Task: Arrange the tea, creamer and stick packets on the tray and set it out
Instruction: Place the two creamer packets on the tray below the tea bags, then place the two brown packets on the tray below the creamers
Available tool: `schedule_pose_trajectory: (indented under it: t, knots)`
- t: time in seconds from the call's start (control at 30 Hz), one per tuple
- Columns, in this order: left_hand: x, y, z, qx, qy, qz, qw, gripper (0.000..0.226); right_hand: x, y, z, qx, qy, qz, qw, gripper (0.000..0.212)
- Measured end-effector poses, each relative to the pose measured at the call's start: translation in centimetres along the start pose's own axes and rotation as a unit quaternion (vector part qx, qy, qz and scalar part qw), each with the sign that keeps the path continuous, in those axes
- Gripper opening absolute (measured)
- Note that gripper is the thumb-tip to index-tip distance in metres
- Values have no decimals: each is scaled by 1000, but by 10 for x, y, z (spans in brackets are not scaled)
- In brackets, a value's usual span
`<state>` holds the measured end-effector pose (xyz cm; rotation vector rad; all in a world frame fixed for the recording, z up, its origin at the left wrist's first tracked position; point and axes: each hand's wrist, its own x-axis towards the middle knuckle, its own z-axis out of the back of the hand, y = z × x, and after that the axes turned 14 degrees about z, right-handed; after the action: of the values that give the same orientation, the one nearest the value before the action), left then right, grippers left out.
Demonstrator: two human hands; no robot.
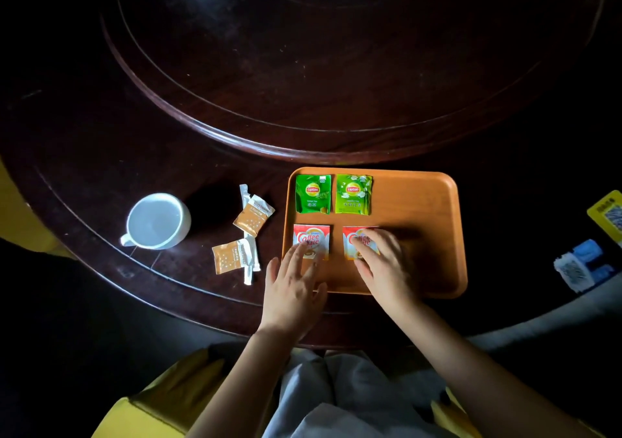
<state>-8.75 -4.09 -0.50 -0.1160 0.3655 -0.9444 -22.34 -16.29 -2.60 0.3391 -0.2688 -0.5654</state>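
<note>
I see a rounded-corner wooden tray (420, 201) near the bench's (101, 141) front edge, the bench dark polished wood with raised circular ridges. Along the tray's far edge, by its left corner, lie two square glossy green tea packets (313, 194) (353, 194) side by side. Below them lie two red-and-white creamer packets (311, 239) (350, 240). My left hand (292, 289) lies flat, fingers spread, tips on the left creamer; my right hand (383, 265) lies flat with fingers spread over the right one. Neither pinches anything. Left of the tray, on the bench, lie two crinkled tan packets (254, 217) (230, 256) with thin white sticks (250, 259), and a round white ceramic cup (158, 220).
</note>
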Motion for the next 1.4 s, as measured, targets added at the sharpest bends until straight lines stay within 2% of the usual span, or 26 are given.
schedule_pose_trajectory:
  t: [0.43,0.7,0.83,0.93,1.03,1.17,1.33,1.4]
  knots:
    - [15,0,-4,27,19,4,999,66,25,8,4,8,22,-21,1000,31]
    - [15,-1,-2,17,12,10,1000,66,26,9,2,-8,25,-31,999,33]
    - [13,-3,4,6,12,8,1000,71,26,9,5,-10,8,-24,1000,32]
    - [9,2,10,-47,-27,7,998,66,30,12,9,0,-30,-16,999,30]
    - [6,21,25,-141,-91,50,985,45,43,20,10,11,-43,-3,999,31]
    - [9,63,43,-138,-163,117,970,36,73,46,1,43,-23,30,998,34]
    - [18,106,46,-72,-96,193,974,49,115,87,-22,29,47,121,991,42]
    - [20,112,43,-56,-56,207,975,54,129,99,-31,3,103,153,983,43]
